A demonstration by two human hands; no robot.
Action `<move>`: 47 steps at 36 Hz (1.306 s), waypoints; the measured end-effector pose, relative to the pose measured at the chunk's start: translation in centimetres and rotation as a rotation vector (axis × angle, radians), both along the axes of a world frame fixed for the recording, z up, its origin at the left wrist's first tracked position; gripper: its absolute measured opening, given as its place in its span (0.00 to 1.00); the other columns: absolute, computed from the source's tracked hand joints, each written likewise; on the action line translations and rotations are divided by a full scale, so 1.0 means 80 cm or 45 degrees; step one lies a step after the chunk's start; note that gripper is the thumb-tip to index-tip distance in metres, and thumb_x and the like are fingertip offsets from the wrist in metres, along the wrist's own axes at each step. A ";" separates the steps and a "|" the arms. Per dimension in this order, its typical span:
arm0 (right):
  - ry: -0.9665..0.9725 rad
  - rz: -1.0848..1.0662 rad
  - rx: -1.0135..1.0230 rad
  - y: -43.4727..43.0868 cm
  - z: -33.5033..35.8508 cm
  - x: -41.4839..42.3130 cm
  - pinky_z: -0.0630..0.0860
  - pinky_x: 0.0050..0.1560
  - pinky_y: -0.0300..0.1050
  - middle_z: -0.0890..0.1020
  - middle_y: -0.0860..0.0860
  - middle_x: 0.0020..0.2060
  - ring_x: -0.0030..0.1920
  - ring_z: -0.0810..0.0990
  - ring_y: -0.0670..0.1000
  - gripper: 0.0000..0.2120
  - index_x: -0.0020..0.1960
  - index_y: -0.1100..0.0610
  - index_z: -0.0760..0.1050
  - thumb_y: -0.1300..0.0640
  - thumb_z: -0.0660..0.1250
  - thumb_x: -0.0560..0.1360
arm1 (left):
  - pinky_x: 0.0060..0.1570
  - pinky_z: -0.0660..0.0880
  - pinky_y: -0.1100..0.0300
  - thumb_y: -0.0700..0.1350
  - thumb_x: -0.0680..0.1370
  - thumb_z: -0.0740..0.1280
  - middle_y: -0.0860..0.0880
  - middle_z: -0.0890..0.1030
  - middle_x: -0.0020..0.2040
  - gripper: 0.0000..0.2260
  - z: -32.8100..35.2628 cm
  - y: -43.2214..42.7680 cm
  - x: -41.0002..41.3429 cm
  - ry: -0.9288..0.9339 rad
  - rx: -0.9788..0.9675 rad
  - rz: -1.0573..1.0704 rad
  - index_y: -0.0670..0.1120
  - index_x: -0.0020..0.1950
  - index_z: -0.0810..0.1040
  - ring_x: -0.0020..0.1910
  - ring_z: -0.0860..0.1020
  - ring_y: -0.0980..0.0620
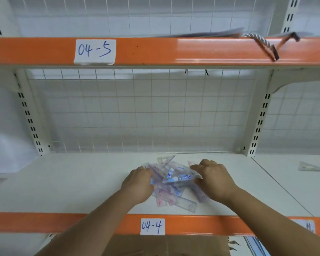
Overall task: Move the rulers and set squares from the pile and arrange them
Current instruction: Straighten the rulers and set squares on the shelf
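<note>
A pile of clear plastic rulers and set squares (175, 196) with pink, purple and blue prints lies on the white shelf (72, 183) labelled 04-4. On top of it a set square with blue cartoon prints (177, 175) is lifted at a tilt. My left hand (139, 183) grips its left end with curled fingers. My right hand (213, 177) pinches its right corner between thumb and fingers. Both hands are over the pile, at about the middle of the shelf.
One more clear set square (311, 167) lies alone on the neighbouring shelf at the right. A wire grid back panel (137, 111) closes the rear. The orange shelf beam 04-5 (174, 50) overhangs above, with rope handles (262, 44) dangling. A brown cardboard box (164, 245) sits below.
</note>
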State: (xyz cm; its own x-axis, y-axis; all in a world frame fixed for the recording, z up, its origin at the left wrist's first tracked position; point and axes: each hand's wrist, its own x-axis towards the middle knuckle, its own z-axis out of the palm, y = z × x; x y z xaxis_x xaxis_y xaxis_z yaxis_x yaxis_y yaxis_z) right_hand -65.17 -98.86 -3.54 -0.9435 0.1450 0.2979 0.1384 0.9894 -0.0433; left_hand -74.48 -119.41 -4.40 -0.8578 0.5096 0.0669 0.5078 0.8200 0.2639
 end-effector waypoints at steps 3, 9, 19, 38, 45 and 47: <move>-0.017 -0.014 -0.013 0.003 -0.001 0.013 0.65 0.52 0.46 0.75 0.50 0.53 0.56 0.73 0.54 0.15 0.61 0.48 0.74 0.53 0.60 0.75 | 0.61 0.71 0.55 0.41 0.78 0.62 0.46 0.73 0.64 0.16 -0.003 0.008 0.008 0.056 -0.054 -0.036 0.48 0.66 0.73 0.63 0.71 0.46; -0.017 -0.028 0.015 0.013 0.002 0.035 0.63 0.47 0.45 0.76 0.50 0.54 0.56 0.73 0.54 0.16 0.63 0.46 0.73 0.52 0.61 0.76 | 0.56 0.74 0.53 0.40 0.76 0.60 0.46 0.75 0.61 0.15 -0.005 0.024 0.025 0.121 -0.085 -0.095 0.47 0.62 0.74 0.61 0.73 0.45; -0.016 -0.038 0.017 0.064 0.004 0.078 0.65 0.53 0.45 0.75 0.49 0.57 0.58 0.72 0.52 0.19 0.69 0.45 0.69 0.49 0.62 0.78 | 0.54 0.72 0.55 0.42 0.78 0.60 0.47 0.74 0.61 0.13 0.005 0.079 0.066 0.145 -0.092 -0.091 0.48 0.63 0.73 0.62 0.71 0.47; -0.115 -0.112 0.063 0.264 0.007 0.240 0.65 0.59 0.45 0.73 0.49 0.61 0.63 0.70 0.53 0.19 0.69 0.46 0.68 0.50 0.60 0.78 | 0.61 0.69 0.54 0.50 0.80 0.61 0.47 0.72 0.65 0.17 0.005 0.277 0.219 0.077 -0.070 -0.143 0.49 0.69 0.69 0.66 0.68 0.47; -0.151 -0.168 0.058 0.336 0.001 0.308 0.67 0.57 0.46 0.74 0.50 0.57 0.59 0.71 0.53 0.18 0.66 0.47 0.70 0.53 0.59 0.77 | 0.59 0.70 0.55 0.49 0.81 0.60 0.47 0.72 0.64 0.16 0.000 0.356 0.281 0.035 -0.030 -0.193 0.47 0.68 0.69 0.65 0.69 0.47; -0.164 -0.182 0.051 0.355 0.001 0.327 0.67 0.56 0.46 0.74 0.49 0.57 0.59 0.71 0.53 0.17 0.66 0.46 0.70 0.52 0.59 0.78 | 0.59 0.71 0.54 0.48 0.81 0.60 0.47 0.72 0.64 0.15 -0.002 0.378 0.296 0.023 -0.039 -0.210 0.47 0.67 0.70 0.64 0.69 0.47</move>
